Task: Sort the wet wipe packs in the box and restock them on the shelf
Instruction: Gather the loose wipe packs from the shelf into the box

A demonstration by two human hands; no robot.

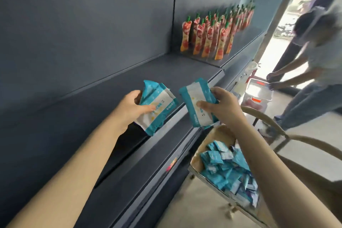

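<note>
Teal-and-white film, soft and crinkled, wraps the flat rectangular pack (157,105) at centre frame. The left hand (132,106) grips it, thumb across its face and fingers curled behind, over the front edge of the matte dark shelf (166,72). Just right of it, the right hand (220,106) clamps a second pack (196,102) likewise, above the cardboard box (198,164) at lower right, heaped with more packs (227,170).

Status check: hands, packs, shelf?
Left hand grips wipe packs, likely two; right hand grips another pack. Both at shelf front, none placed. Box low right, loaded. Nothing blocking.
</note>
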